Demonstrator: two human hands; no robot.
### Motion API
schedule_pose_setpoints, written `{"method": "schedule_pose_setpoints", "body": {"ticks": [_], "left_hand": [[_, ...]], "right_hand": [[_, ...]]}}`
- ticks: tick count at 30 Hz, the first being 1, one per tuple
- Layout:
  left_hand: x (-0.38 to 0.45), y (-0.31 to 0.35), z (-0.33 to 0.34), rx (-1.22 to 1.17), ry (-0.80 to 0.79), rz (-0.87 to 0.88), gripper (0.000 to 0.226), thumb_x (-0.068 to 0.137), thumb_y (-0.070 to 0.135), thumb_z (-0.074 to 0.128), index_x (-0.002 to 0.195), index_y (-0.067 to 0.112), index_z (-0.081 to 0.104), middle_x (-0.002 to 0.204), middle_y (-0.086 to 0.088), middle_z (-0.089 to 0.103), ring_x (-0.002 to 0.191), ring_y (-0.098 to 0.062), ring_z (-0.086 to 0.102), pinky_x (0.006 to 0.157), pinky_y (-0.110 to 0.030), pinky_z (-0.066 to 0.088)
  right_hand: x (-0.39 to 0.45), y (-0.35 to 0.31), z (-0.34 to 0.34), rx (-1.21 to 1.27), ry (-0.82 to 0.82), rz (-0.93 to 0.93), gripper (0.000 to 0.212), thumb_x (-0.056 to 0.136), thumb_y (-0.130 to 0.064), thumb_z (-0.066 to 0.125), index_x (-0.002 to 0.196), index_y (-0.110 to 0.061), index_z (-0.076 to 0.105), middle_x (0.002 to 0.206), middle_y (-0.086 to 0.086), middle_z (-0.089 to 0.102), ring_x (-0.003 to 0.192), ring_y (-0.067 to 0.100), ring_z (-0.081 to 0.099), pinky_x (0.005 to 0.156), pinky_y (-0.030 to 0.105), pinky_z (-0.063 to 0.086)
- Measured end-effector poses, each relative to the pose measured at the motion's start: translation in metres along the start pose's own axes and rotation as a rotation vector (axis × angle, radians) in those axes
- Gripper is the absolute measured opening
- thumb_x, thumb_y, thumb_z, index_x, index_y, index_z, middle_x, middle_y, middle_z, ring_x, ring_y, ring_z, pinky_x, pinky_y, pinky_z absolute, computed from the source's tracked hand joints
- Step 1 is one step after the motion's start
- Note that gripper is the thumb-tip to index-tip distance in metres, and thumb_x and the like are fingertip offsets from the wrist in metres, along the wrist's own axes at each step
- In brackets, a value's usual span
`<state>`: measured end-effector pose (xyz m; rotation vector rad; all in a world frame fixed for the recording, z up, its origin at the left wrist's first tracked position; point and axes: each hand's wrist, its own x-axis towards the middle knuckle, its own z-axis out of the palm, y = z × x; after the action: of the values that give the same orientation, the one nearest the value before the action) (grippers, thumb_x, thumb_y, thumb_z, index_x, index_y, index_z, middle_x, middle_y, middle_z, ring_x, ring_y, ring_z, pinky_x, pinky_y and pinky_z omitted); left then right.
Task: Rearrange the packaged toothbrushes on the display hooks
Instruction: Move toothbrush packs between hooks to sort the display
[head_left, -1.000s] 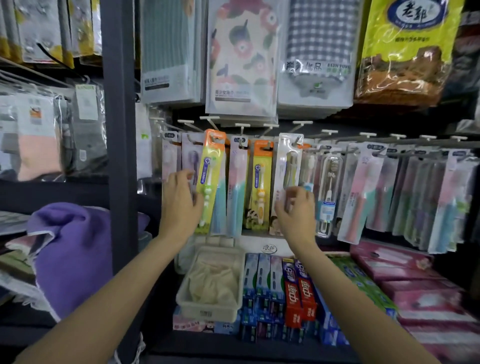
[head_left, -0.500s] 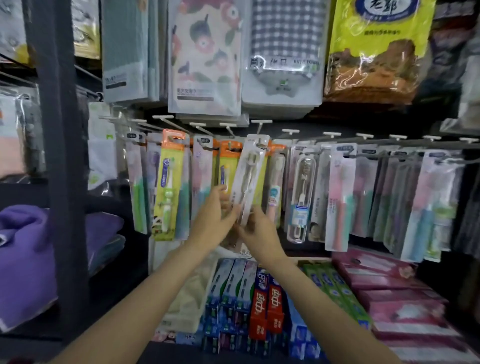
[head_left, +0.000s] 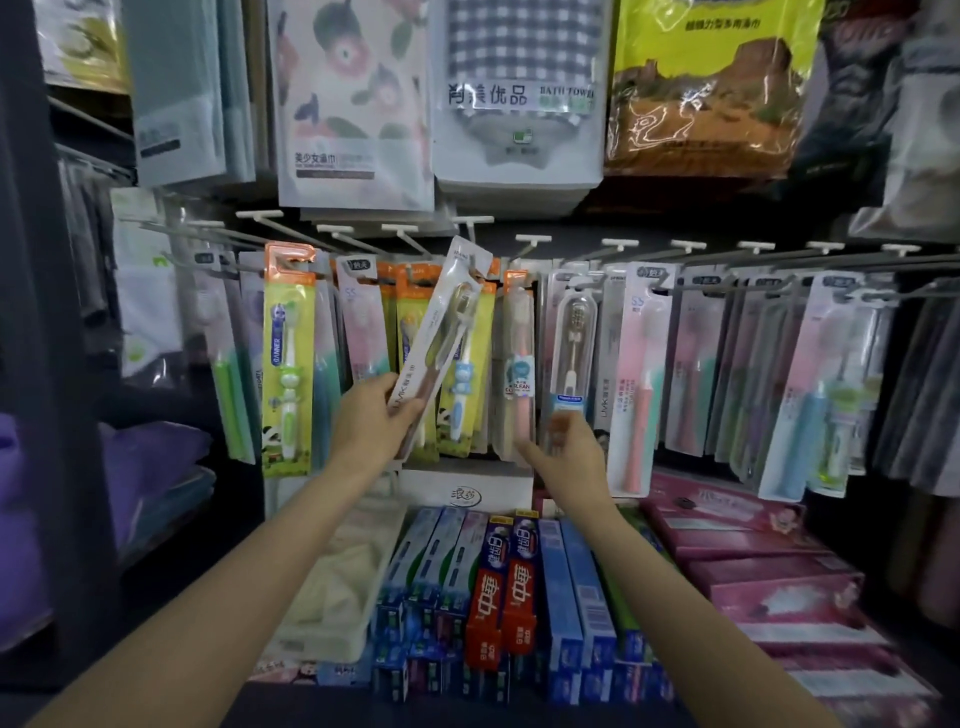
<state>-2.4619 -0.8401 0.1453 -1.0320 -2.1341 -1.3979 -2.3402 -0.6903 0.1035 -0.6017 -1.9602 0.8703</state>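
Now left hand (head_left: 370, 415) grips a tilted white toothbrush pack (head_left: 441, 332); right hand (head_left: 569, 447) reaches loose-fingered, holding nothing

Toothbrush packs (head_left: 644, 374) hung in a row on hooks (head_left: 618, 243), beneath bagged towels (head_left: 519, 104). Toothpaste boxes (head_left: 509, 582) lay below, a tray (head_left: 332, 587), seemingly of cloths, left of them.

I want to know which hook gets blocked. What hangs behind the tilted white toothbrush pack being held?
Behind the white toothbrush pack, gripped by the left hand, hang orange-topped yellow packs with a blue-handled brush showing. Their upper parts and hooks are covered.
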Motion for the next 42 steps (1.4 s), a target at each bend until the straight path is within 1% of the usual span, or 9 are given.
{"method": "schedule_pose_setpoints", "body": {"ticks": [11,16,19,23,26,32,36,39,42], "left_hand": [[-0.001,0.003,-0.015,0.168,0.009,0.084,0.02,0.089,0.016,0.059,0.102,0.002,0.065,0.101,-0.013,0.066,0.083,-0.023,0.059,0.063,-0.024,0.036],[-0.002,0.005,-0.008,0.173,-0.032,0.072,0.023,0.09,0.019,0.058,0.103,0.001,0.063,0.099,-0.012,0.063,0.076,-0.017,0.052,0.063,-0.024,0.036],[-0.004,0.004,-0.004,0.157,-0.033,0.068,0.023,0.09,0.019,0.057,0.104,0.003,0.062,0.091,-0.002,0.054,0.074,-0.012,0.047,0.063,-0.022,0.035],[-0.005,0.002,-0.006,0.163,-0.013,0.077,0.021,0.089,0.016,0.058,0.103,0.001,0.063,0.102,-0.011,0.061,0.079,-0.016,0.052,0.061,-0.021,0.035],[-0.009,-0.001,-0.01,0.178,0.087,0.055,0.031,0.085,0.014,0.061,0.113,0.001,0.054,0.113,-0.016,0.05,0.101,-0.027,0.05,0.077,-0.028,0.037],[-0.025,0.031,0.005,0.121,0.295,0.242,0.04,0.08,0.007,0.062,0.117,0.004,0.048,0.118,-0.014,0.043,0.111,-0.025,0.042,0.095,-0.033,0.039],[-0.037,0.067,0.042,0.118,0.156,0.407,0.038,0.08,0.005,0.058,0.117,0.009,0.047,0.118,-0.006,0.043,0.112,-0.016,0.041,0.093,-0.023,0.033],[-0.046,0.083,0.077,0.011,0.053,0.361,0.035,0.086,0.01,0.057,0.119,0.01,0.046,0.116,-0.004,0.044,0.108,-0.017,0.045,0.09,-0.026,0.039],[-0.05,0.091,0.113,-0.023,-0.026,0.285,0.041,0.089,0.019,0.057,0.126,0.011,0.041,0.121,-0.002,0.045,0.111,-0.015,0.046,0.088,-0.023,0.037]], "right_hand": [[0.012,0.002,0.027,-0.072,0.043,0.062,0.023,0.09,-0.017,0.059,0.108,-0.006,0.05,0.099,0.009,0.062,0.091,0.026,0.058,0.074,0.037,0.049],[0.006,-0.019,0.012,-0.193,0.316,-0.293,0.033,0.089,-0.01,0.058,0.12,-0.003,0.048,0.119,0.012,0.044,0.109,0.022,0.043,0.082,0.019,0.035],[0.005,-0.037,0.017,-0.312,0.193,-0.474,0.025,0.088,-0.01,0.059,0.112,-0.005,0.054,0.113,0.01,0.049,0.106,0.021,0.044,0.089,0.022,0.035],[0.001,-0.032,0.034,-0.324,-0.02,-0.296,0.036,0.089,-0.017,0.06,0.121,-0.01,0.047,0.126,0.009,0.042,0.119,0.023,0.037,0.099,0.03,0.034],[-0.009,-0.024,0.027,-0.294,0.036,-0.33,0.033,0.087,-0.009,0.06,0.118,-0.005,0.049,0.123,0.013,0.04,0.117,0.027,0.04,0.097,0.031,0.038],[-0.011,-0.016,-0.044,-0.228,0.365,-0.546,0.03,0.083,0.005,0.058,0.111,0.0,0.053,0.115,0.015,0.044,0.099,0.011,0.041,0.087,0.002,0.029],[0.003,0.02,-0.094,-0.186,0.441,-0.288,0.033,0.086,0.001,0.057,0.118,0.001,0.046,0.122,0.017,0.039,0.11,0.024,0.043,0.081,0.013,0.028],[0.017,0.061,-0.116,-0.154,0.329,0.015,0.041,0.088,-0.007,0.059,0.123,0.006,0.042,0.126,0.021,0.042,0.117,0.033,0.042,0.089,0.03,0.036],[0.026,0.085,-0.123,-0.088,0.176,0.134,0.045,0.09,-0.016,0.059,0.126,0.003,0.041,0.129,0.018,0.048,0.119,0.029,0.046,0.091,0.03,0.038]]}}
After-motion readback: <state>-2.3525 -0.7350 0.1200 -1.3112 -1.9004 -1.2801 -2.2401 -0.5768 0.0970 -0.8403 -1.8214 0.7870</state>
